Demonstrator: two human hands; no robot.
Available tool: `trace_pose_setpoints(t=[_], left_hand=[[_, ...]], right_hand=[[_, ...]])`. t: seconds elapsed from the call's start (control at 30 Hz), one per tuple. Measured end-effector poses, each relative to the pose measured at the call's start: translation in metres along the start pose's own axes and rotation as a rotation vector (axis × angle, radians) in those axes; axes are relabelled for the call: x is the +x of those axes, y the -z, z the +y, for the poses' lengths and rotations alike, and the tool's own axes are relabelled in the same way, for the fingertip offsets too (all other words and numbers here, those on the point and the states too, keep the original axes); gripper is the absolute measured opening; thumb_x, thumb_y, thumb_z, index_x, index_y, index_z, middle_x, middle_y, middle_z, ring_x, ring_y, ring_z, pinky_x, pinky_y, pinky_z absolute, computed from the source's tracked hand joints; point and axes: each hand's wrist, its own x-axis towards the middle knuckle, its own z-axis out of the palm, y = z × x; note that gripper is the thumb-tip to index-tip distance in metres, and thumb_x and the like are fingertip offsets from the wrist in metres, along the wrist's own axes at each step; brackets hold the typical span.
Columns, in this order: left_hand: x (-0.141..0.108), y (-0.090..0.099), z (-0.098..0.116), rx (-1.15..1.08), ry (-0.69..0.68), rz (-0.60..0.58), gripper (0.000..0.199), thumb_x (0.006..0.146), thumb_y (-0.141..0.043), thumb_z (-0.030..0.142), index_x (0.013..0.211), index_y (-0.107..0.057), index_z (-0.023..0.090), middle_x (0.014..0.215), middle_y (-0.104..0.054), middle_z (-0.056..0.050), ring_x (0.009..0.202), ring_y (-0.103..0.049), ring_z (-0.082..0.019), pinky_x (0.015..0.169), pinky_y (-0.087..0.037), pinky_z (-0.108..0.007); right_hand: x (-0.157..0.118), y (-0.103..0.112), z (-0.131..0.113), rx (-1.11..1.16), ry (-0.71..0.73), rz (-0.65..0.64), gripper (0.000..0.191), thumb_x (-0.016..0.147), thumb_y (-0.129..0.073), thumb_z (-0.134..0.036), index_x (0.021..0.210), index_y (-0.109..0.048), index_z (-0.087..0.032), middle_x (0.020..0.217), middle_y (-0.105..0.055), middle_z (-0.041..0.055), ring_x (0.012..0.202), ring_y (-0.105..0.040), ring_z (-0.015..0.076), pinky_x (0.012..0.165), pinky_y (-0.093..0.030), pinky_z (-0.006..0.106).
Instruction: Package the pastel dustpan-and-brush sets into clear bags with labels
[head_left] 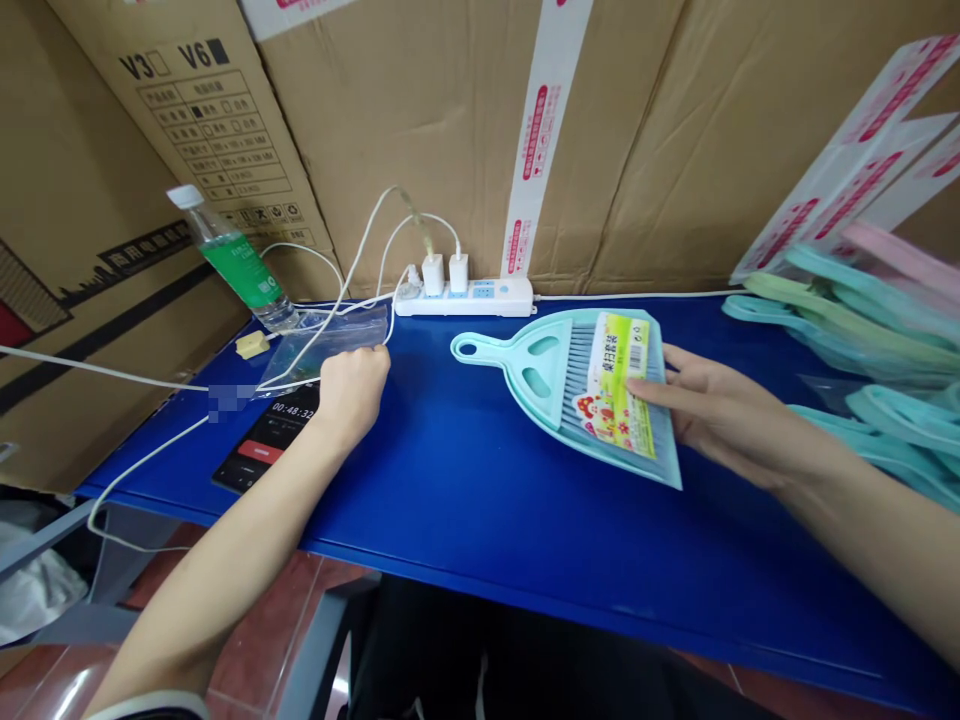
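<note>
In my right hand (pixel 712 410) is a light-blue dustpan (pixel 544 405) with a small brush nested in it. My thumb lies over the colourful printed label (pixel 621 385) that covers the bristles (pixel 577 370), while the other fingers are behind the pan, out of sight. The handle with its hole points left. My left hand (pixel 354 395) is closed in a fist at the right edge of a clear plastic bag (pixel 326 340), which it appears to grip; the fingertips are hidden.
A phone (pixel 262 440) showing a timer lies left on the blue table (pixel 480 530). Behind are a tilted water bottle (pixel 236 260), a power strip (pixel 465 297) with white cables, and cardboard boxes (pixel 435 130). More bagged dustpan sets (pixel 892 420) are piled at the right.
</note>
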Motion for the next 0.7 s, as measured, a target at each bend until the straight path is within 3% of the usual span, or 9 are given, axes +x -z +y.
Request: trace_pose_setpoints(t=[0.13,0.23,0.5,0.7], left_hand=[[-0.006,0.007,0.007,-0.016,-0.033,-0.023,0.030,0.084,-0.042,0.001,0.089,-0.070,0.013,0.080,-0.073,-0.015,0.080,-0.073,-0.033,0.064,-0.053,-0.037],[-0.016,0.009,0.016,-0.055,-0.157,0.002,0.028,0.085,-0.045,0.004,0.093,-0.070,0.016,0.084,-0.074,-0.010,0.080,-0.072,-0.029,0.062,-0.051,-0.032],[-0.029,0.000,0.029,-0.125,-0.579,0.434,0.022,0.084,-0.047,0.003,0.083,-0.064,0.016,0.071,-0.066,-0.003,0.064,-0.063,-0.019,0.050,-0.044,-0.028],[-0.033,-0.004,0.034,-0.257,-0.876,0.346,0.015,0.092,-0.049,0.010,0.092,-0.063,0.015,0.073,-0.065,-0.001,0.064,-0.061,-0.017,0.056,-0.048,-0.028]], right_hand=[[0.004,-0.007,-0.005,0.193,-0.188,0.171,0.044,0.077,-0.064,-0.023,0.120,-0.054,-0.026,0.107,-0.076,0.0075,0.085,-0.074,0.0237,0.073,-0.063,0.036],[0.003,-0.012,-0.014,0.298,-0.256,0.287,0.032,0.074,-0.065,-0.018,0.104,-0.057,-0.026,0.103,-0.076,0.0039,0.086,-0.074,0.0214,0.082,-0.062,0.036],[0.002,-0.011,-0.021,0.344,-0.255,0.367,0.025,0.076,-0.062,-0.014,0.098,-0.057,-0.027,0.098,-0.077,0.0014,0.087,-0.074,0.0208,0.092,-0.058,0.040],[0.003,-0.012,-0.022,0.352,-0.255,0.404,0.027,0.078,-0.062,-0.012,0.100,-0.058,-0.027,0.098,-0.077,0.0000,0.087,-0.073,0.0193,0.098,-0.054,0.040]])
